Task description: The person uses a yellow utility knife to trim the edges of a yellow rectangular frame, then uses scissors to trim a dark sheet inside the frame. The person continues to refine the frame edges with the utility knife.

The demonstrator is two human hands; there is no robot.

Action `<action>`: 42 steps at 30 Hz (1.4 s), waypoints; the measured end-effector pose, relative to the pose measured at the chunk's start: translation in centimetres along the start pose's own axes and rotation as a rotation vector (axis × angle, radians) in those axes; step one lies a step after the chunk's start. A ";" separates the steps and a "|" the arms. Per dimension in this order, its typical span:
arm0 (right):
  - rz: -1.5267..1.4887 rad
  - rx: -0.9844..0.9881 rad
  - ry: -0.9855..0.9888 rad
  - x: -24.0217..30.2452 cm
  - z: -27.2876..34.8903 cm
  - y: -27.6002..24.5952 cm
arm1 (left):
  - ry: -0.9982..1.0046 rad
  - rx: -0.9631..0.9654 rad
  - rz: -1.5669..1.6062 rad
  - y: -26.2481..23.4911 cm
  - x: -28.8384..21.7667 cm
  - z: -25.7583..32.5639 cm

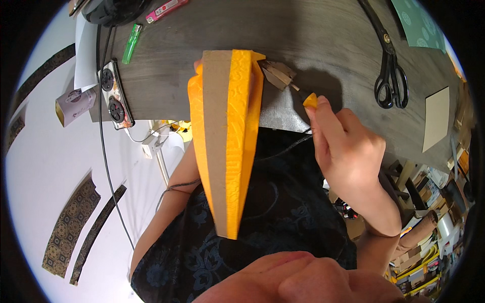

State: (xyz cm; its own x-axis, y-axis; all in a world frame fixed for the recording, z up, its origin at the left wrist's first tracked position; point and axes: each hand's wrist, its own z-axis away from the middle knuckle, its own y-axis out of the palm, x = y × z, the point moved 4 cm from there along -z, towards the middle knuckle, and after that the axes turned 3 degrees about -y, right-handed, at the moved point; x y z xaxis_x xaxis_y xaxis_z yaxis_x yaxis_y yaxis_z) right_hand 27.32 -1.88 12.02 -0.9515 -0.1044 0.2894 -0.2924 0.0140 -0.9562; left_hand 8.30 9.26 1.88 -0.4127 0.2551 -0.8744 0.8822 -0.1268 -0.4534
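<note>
A long tapered piece [216, 136], yellow embossed sides with a bare brown cardboard strip down it, stands out in front of me. Its narrow end points toward my body. My left hand [197, 65] is behind its wide end, where only a bit of finger shows at the edge; the left forearm runs up to it. My right hand [348, 141] pinches a small tool with a yellow end [310, 101] and a thin dark shaft. The shaft's tip lies close to a small folded brown piece [278, 76] beside the yellow corner; whether they touch I cannot tell.
Black-handled scissors [390, 81] and a beige card [436, 118] lie on the grey table [166, 76] at right. A green lighter [132, 44], pink cutter [165, 10] and power strip [116, 96] are at left. A black cable [103, 136] hangs at left. Scraps crowd the lower right.
</note>
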 end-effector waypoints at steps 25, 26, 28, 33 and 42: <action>0.062 0.016 -0.082 1.4 -1.1 0.4 | 0.100 0.242 -0.032 -1.2 0.5 -1.0; 0.063 0.021 -0.083 1.5 -1.1 0.4 | 0.131 0.258 -0.034 -1.3 0.3 -1.2; 0.068 0.027 -0.089 1.7 -1.3 0.5 | 0.195 0.291 -0.037 -1.4 0.1 -1.6; 0.082 0.005 -0.107 1.8 -1.7 0.6 | 0.152 0.357 0.129 -1.2 0.1 -2.3; 0.065 -0.064 -0.135 1.8 -2.0 0.6 | 0.052 0.362 0.029 -1.9 -1.3 -2.0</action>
State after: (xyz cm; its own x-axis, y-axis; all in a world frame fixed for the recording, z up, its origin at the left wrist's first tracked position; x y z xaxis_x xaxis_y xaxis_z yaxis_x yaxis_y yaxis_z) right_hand 25.22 -0.05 12.07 -0.9485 -0.2335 0.2141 -0.2398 0.0876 -0.9669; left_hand 7.56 11.09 4.22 -0.3685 0.2934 -0.8821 0.7520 -0.4637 -0.4684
